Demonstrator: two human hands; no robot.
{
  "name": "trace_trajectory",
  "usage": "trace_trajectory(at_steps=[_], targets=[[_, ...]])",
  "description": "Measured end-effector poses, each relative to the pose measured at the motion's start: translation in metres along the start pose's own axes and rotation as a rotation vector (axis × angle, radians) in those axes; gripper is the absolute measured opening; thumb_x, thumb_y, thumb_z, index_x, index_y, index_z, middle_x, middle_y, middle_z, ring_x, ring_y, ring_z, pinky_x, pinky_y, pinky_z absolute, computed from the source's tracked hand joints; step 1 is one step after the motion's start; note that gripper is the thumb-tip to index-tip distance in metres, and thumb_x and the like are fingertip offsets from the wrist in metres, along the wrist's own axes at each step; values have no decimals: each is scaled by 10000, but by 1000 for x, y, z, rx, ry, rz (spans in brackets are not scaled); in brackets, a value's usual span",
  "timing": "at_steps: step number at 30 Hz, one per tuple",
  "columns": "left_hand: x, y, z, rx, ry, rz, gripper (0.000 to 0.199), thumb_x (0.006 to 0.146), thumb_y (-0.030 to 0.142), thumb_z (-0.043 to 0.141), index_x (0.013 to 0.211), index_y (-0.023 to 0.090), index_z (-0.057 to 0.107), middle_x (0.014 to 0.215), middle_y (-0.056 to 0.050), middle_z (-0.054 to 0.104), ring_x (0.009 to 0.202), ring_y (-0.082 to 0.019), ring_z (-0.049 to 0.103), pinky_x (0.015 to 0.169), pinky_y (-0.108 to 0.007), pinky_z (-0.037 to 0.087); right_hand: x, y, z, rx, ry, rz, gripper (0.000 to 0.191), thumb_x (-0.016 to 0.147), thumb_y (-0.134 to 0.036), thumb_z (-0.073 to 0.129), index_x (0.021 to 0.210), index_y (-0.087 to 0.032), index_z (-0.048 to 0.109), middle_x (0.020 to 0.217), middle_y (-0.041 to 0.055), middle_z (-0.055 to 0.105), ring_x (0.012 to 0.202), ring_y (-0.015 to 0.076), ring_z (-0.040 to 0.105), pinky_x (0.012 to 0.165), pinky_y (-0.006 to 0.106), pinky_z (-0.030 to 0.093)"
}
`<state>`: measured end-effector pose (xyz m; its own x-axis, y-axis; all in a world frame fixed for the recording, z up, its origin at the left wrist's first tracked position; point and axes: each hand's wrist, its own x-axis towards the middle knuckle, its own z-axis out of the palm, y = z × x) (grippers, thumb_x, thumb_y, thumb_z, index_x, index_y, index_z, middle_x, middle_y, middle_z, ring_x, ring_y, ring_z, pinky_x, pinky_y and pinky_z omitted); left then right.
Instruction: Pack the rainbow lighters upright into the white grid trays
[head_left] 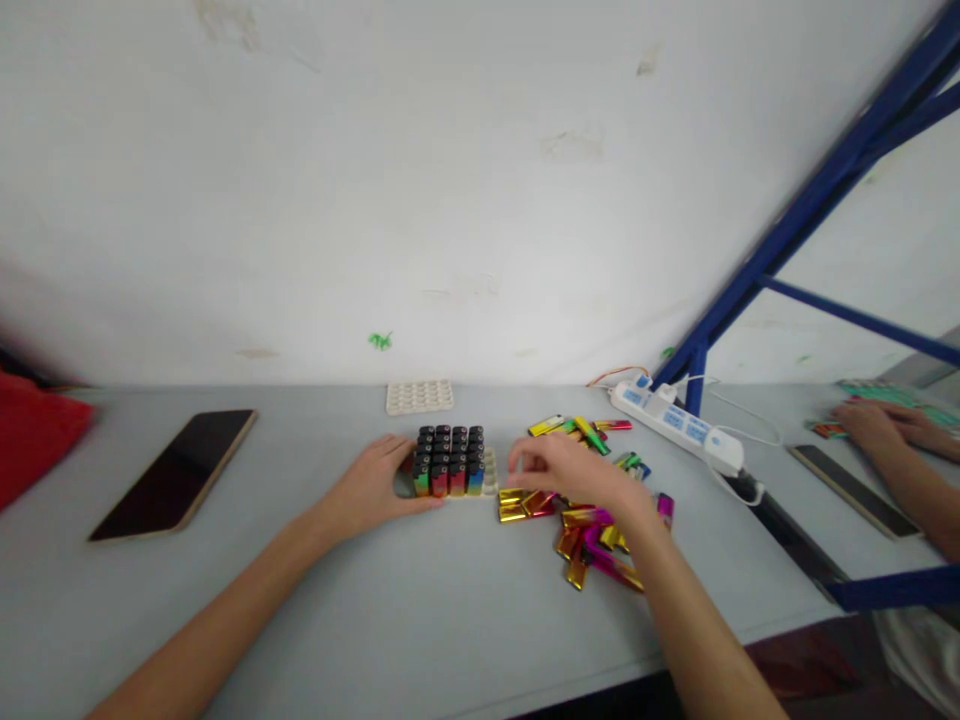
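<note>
Several lighters (450, 460) with black tops and coloured bodies stand upright in rows in a pale holed tray (490, 472). The tray's right-hand column has bare holes. My left hand (369, 487) wraps round the left side of this block, thumb along the front and fingers behind. Just right of the tray, my right hand (559, 466) hovers with curled fingers over a loose pile of shiny metallic lighters (589, 540) in gold, red and magenta. Whether anything sits between its fingertips is hidden. More loose lighters (589, 433) in yellow, green and red lie behind that hand.
A second pale holed tray (420, 397) lies by the wall. A dark flat phone-like slab (176, 472) lies left, near a red bag-like item (37, 430). A power strip (679, 425) with cables and a blue frame (795, 200) stand right; beyond are another person's hands (892, 425).
</note>
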<state>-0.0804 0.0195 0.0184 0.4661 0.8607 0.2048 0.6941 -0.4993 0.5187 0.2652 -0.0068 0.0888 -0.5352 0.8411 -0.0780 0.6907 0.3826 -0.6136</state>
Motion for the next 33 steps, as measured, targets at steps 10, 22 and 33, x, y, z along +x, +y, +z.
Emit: trace_trajectory(at_steps=[10,22,33], targets=[[3,-4,-2,-26,-15,-16,556,781,755,893,1031,275,763,1127,-128,845,1093,-409,793,1038,-575,661,29,95,-40,-343,126,73,277,1043,-88,739,1232,-183,918,1340,173,884,1267,320,836,1185,448,614],[4,-13,-14,-40,-15,-6,558,718,731,922,979,257,785,1114,-131,839,1115,-429,761,1086,-601,665,23,72,-19,354,514,28,451,1033,-598,769,1209,-192,855,892,45,830,801,232,754,884,411,631],[3,-19,-17,-65,-54,-45,568,728,710,927,1024,239,811,1168,-139,859,1126,-427,783,1039,-576,667,45,-2,32,1143,716,48,583,717,-687,1029,1043,-240,844,949,7,744,893,183,658,869,341,595]])
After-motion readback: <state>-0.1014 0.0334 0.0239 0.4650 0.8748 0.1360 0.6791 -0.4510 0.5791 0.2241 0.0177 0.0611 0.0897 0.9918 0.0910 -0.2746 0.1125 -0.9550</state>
